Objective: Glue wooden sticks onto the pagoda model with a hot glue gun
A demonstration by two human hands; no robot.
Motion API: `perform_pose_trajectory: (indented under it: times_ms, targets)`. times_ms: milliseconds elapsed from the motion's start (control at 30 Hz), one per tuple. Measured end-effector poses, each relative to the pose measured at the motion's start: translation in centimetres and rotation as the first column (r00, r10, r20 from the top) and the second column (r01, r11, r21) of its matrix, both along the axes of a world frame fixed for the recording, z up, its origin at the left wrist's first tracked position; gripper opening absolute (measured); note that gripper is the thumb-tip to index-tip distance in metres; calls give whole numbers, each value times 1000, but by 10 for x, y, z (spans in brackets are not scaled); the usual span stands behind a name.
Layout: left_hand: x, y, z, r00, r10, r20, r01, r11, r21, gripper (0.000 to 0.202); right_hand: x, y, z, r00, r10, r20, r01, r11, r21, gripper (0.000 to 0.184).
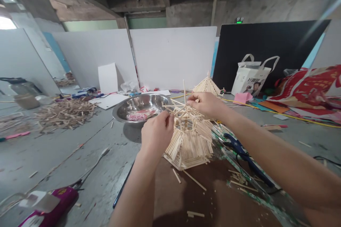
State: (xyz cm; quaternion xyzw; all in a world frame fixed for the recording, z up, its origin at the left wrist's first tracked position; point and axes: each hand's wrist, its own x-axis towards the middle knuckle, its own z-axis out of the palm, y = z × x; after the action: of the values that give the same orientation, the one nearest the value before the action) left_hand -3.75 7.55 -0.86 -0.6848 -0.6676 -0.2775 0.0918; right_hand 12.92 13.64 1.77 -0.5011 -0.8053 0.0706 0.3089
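A small roof-shaped model made of thin wooden sticks [189, 142] stands on a brown board [202, 198] in front of me. My left hand [157, 133] is closed, fingers pinched on sticks at the model's upper left side. My right hand [206, 103] is closed too, its fingertips gripping sticks at the model's top, where one stick points straight up. A few loose sticks [194, 181] lie on the board below the model.
A steel bowl [141, 108] with pink packets sits behind the model. A second stick roof [207, 85] stands farther back. A blue glue gun [239, 150] lies at right. A heap of sticks [65, 111] lies at left, a purple packet [50, 204] near left, bags at right.
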Motion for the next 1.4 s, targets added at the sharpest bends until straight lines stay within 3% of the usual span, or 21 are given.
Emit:
perform_pose_trajectory:
  times_ms: [267, 1400]
  targets:
    - [1, -3, -1, 999, -30, 10, 30, 999, -29, 28, -2, -4, 3, 1000, 1, -10, -1, 997, -74, 26]
    - [0, -3, 0, 999, -33, 12, 33, 999, -30, 29, -4, -2, 4, 998, 2, 61, 4, 995, -100, 28]
